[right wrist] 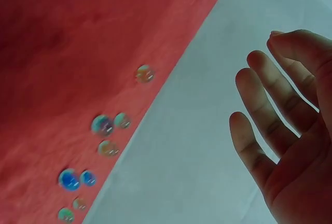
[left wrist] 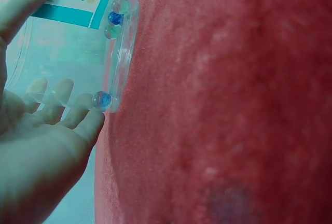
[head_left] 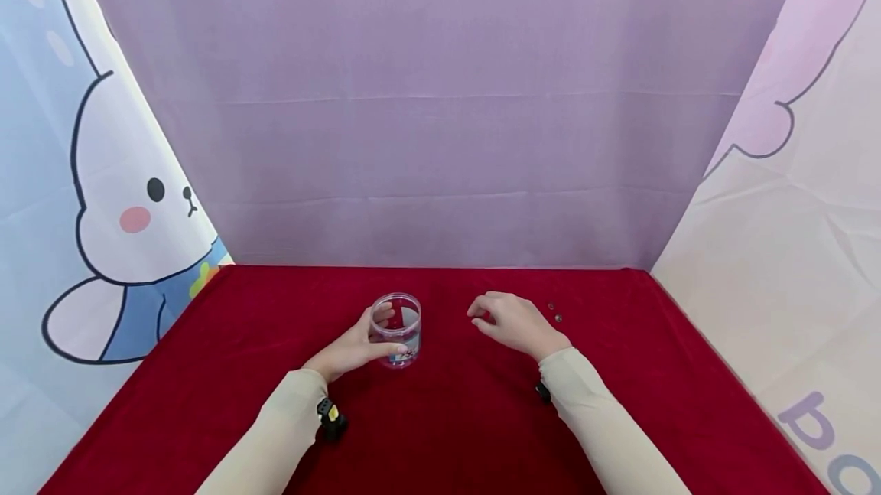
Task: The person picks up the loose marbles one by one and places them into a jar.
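A clear plastic jar (head_left: 395,330) without a lid stands upright on the red cloth. My left hand (head_left: 358,346) grips its side, thumb across the printed label (left wrist: 72,1) and fingers round the far wall. Several glass marbles (left wrist: 115,18) lie at the jar's bottom, blue and greenish ones among them. My right hand (head_left: 516,321) hovers to the right of the jar, fingers loosely bent and thumb apart from most of them, with nothing seen in its grasp. Several more marbles (right wrist: 102,125), blue, green, orange and purple, lie on the cloth near the right hand.
The red cloth (head_left: 440,418) covers the table. A purple fabric wall (head_left: 440,112) rises behind it, with a rabbit-print panel (head_left: 138,212) on the left and a pale printed panel (head_left: 791,250) on the right. Black wrist devices (head_left: 332,418) show at the sleeves.
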`<control>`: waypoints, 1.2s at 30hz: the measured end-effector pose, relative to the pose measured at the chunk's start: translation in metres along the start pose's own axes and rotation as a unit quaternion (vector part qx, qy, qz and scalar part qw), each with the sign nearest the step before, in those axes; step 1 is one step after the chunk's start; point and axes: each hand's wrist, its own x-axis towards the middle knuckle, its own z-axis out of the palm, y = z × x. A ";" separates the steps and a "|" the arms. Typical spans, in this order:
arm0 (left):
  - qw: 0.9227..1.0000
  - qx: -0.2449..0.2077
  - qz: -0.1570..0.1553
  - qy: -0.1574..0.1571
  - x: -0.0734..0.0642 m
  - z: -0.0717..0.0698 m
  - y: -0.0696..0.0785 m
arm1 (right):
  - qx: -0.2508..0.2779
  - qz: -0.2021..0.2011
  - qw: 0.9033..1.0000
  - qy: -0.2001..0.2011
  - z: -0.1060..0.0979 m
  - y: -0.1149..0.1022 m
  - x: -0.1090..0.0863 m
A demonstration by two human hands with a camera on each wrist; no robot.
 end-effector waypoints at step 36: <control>1.000 -0.006 0.009 -0.003 0.001 -0.002 -0.001 | -0.034 0.087 0.996 -0.017 -0.007 0.072 -0.050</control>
